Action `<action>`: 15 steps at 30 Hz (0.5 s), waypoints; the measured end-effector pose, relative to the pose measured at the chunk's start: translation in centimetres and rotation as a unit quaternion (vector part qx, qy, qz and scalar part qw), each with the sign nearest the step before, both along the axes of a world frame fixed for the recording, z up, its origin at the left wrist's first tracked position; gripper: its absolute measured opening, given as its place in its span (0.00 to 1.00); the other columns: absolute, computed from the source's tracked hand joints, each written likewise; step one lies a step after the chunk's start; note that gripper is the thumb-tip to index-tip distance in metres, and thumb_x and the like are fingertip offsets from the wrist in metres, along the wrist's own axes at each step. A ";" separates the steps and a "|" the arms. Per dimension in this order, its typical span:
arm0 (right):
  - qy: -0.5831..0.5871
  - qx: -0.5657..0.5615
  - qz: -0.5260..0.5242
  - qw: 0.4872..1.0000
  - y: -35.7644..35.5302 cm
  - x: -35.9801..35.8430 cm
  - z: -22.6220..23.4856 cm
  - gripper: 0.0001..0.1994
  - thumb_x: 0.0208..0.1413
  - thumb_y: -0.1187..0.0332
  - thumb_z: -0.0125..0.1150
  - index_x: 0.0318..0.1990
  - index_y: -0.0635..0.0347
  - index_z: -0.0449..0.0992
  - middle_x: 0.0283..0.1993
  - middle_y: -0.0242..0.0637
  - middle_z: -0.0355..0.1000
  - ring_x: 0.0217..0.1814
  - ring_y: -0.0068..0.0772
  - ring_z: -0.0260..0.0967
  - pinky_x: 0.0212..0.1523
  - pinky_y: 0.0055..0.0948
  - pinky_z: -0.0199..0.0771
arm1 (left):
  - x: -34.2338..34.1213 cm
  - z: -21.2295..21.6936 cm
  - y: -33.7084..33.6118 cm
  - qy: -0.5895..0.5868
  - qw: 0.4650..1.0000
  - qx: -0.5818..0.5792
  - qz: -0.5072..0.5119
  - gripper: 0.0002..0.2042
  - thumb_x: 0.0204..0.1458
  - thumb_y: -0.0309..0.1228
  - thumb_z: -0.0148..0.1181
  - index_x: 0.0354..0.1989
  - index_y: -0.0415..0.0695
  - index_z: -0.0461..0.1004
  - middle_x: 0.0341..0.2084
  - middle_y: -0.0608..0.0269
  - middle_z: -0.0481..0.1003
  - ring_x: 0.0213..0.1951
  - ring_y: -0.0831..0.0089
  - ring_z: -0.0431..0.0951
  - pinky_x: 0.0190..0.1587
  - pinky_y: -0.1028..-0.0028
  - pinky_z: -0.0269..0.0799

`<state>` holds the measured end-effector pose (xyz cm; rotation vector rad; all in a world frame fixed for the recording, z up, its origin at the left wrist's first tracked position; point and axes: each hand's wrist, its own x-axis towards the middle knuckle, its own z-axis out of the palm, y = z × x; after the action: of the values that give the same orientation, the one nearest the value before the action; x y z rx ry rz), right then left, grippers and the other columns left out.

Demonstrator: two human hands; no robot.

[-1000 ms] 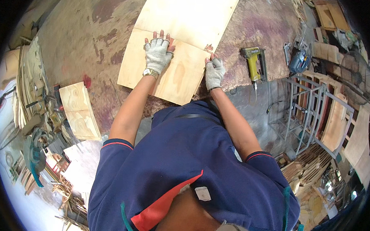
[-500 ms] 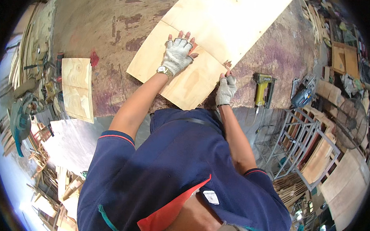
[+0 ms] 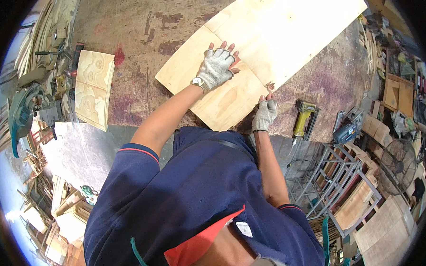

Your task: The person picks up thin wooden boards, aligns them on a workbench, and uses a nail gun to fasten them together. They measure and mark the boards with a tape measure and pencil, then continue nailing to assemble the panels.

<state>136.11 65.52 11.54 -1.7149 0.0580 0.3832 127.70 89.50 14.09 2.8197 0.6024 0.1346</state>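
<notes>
A long pale plywood panel (image 3: 278, 45) lies slantwise on a worn, stained worktable. A seam line crosses it, and the nearer section (image 3: 228, 103) reaches to my waist. My left hand (image 3: 216, 69), in a fingerless grey glove with a watch at the wrist, presses flat on this section near the seam, fingers spread. Something reddish shows beside its fingertips, too covered to name. At the panel's right edge, close to a dark knot, my right hand (image 3: 265, 114), gloved likewise, has its fingers curled, with thumb and forefinger at the edge. Its underside is hidden.
Right of the panel lies a yellow-and-black nail gun (image 3: 305, 119) with a hose, then a blue power tool (image 3: 347, 127). A small stack of plywood pieces (image 3: 93, 87) sits at left, beside a green circular saw (image 3: 26, 113). A metal frame (image 3: 332, 181) and a fan (image 3: 398, 165) stand at right.
The whole view has shifted, so the panel and table appear a little lower and further right. Both hands keep about the same places on the panel; the right forefinger looks slightly more bent.
</notes>
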 end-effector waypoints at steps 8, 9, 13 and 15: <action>0.091 -0.003 -0.066 0.994 -0.2 0.1 -0.6 0.18 0.57 0.75 0.69 0.55 0.71 0.78 0.42 0.32 0.78 0.42 0.22 0.70 0.47 0.23 0.73 | 0.1 -0.7 0.1 -0.010 1.000 0.020 -0.001 0.32 0.55 0.56 0.60 0.65 0.52 0.71 0.70 0.58 0.64 0.73 0.55 0.58 0.73 0.40 0.40; 0.097 0.017 -0.072 0.993 -0.3 0.0 -0.7 0.19 0.57 0.75 0.70 0.56 0.71 0.78 0.48 0.37 0.78 0.43 0.23 0.71 0.47 0.23 0.73 | 0.1 -0.8 -0.1 -0.026 0.999 0.024 -0.003 0.32 0.55 0.56 0.60 0.64 0.51 0.71 0.70 0.58 0.65 0.73 0.54 0.58 0.72 0.39 0.40; 0.082 0.017 -0.034 0.996 -0.4 0.2 -0.6 0.22 0.57 0.74 0.70 0.58 0.73 0.76 0.59 0.41 0.74 0.51 0.27 0.71 0.53 0.26 0.73 | 0.2 -0.4 0.1 -0.007 0.999 0.042 -0.018 0.30 0.56 0.57 0.59 0.61 0.50 0.74 0.68 0.57 0.67 0.72 0.52 0.60 0.70 0.35 0.43; 0.126 0.013 0.001 0.992 -1.3 1.0 0.3 0.22 0.57 0.73 0.70 0.58 0.73 0.75 0.58 0.41 0.74 0.51 0.30 0.71 0.52 0.29 0.74 | 0.3 -0.2 0.2 0.011 0.998 0.049 -0.022 0.30 0.56 0.57 0.58 0.61 0.50 0.74 0.68 0.58 0.67 0.72 0.53 0.60 0.70 0.34 0.43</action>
<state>137.07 64.22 11.88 -1.6327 0.2333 0.5982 127.97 89.68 13.90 2.9309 0.5526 0.1291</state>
